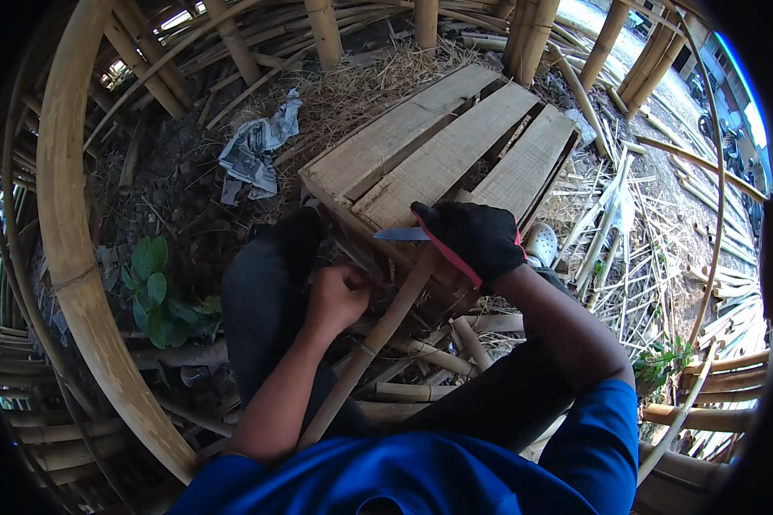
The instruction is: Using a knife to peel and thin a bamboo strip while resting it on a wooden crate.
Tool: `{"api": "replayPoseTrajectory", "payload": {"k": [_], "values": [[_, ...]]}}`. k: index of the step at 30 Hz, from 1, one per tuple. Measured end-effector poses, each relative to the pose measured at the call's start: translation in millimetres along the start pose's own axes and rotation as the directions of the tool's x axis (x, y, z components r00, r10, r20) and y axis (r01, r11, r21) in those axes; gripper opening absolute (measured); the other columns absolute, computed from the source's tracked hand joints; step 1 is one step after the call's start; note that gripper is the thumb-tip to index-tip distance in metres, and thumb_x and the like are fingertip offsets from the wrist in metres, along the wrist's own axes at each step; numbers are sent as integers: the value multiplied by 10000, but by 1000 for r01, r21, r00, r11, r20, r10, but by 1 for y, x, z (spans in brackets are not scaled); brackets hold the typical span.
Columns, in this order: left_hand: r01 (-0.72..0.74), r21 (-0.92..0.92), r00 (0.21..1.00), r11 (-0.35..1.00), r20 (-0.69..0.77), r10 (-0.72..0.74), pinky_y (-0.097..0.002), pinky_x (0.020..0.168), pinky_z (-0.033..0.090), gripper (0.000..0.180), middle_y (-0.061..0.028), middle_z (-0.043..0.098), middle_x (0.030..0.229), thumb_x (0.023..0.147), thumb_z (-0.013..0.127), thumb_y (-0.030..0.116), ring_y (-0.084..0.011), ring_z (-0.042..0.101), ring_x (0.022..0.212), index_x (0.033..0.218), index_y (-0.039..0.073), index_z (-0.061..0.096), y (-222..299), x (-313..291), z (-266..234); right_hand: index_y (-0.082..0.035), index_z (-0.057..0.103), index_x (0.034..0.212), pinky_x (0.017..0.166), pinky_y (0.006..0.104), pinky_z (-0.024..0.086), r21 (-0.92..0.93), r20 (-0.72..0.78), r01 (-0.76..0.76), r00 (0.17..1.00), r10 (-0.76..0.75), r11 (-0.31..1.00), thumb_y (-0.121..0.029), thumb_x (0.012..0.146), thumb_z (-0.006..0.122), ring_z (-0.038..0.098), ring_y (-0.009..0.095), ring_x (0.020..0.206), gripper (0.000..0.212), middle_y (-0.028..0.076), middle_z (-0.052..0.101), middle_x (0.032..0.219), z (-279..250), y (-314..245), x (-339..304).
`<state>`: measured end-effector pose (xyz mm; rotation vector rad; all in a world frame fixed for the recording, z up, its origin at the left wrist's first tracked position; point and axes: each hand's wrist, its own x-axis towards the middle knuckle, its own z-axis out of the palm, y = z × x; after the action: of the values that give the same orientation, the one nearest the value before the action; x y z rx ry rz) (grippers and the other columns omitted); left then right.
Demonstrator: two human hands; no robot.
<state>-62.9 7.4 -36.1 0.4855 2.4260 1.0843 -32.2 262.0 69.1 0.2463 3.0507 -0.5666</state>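
Note:
My right hand (477,245), in a black glove with red edging, is closed round a knife (401,233). Its blade points left, over the near edge of a slatted wooden bench (447,159). Under that hand a bamboo pole (365,352) slants down toward my body. My bare left hand (339,296) is curled closed beside the bench's near left corner, left of the pole. Its fingertips are partly turned away, so what they hold, if anything, cannot be made out.
A large curved bamboo pole (69,215) arches along the left. Crumpled printed paper (262,146) and a leafy plant (153,292) are on the ground there. Bamboo offcuts (421,392) lie below the bench. Split strips (605,215) litter the right, near a pale clog (541,245).

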Motion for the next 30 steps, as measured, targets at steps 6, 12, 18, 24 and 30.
{"api": "replayPoseTrajectory", "payload": {"k": [6, 12, 18, 24, 30], "values": [[564, -686, 791, 459, 609, -60, -403, 680, 580, 744, -90, 737, 954, 1030, 375, 722, -262, 718, 855, 1260, 71, 651, 33, -39, 3, -112, 771, 1096, 752, 356, 578, 151, -67, 194, 980, -185, 969, -367, 1060, 575, 736, 244, 822, 323, 112, 748, 900, -5, 39, 10], [666, -589, 585, 458, 793, 170, -313, 498, 425, 685, -12, 567, 814, 1035, 286, 747, -139, 540, 638, 1105, 119, 550, 9, -49, 0, -88, 754, 1120, 766, 360, 543, 342, -109, 158, 986, -128, 926, -370, 1039, 602, 696, 253, 833, 330, 141, 725, 916, -35, 69, 16], [709, -616, 630, 344, 772, 85, -202, 471, 308, 523, 50, 361, 744, 1064, 435, 626, -63, 345, 574, 1131, 121, 555, 17, -54, 0, -111, 770, 1137, 876, 422, 538, 159, -6, 31, 1000, -30, 987, -470, 1040, 547, 707, 361, 958, 434, 197, 735, 1002, -41, 61, 15], [671, -638, 646, 378, 753, 123, -196, 488, 332, 493, 46, 403, 781, 1047, 500, 611, -54, 398, 637, 1164, 134, 545, 29, -55, -2, -147, 770, 1195, 860, 410, 539, 214, 49, 31, 998, -43, 976, -434, 1041, 546, 722, 331, 909, 396, 164, 747, 946, -37, 71, 25], [667, -650, 663, 364, 741, 110, -209, 449, 343, 459, 19, 469, 736, 1049, 557, 551, -52, 425, 513, 1166, 107, 572, 24, -58, 0, -176, 776, 1186, 811, 412, 545, 184, 52, 58, 996, -68, 981, -427, 1037, 558, 721, 341, 848, 364, 158, 745, 915, -36, 73, 21]]}}
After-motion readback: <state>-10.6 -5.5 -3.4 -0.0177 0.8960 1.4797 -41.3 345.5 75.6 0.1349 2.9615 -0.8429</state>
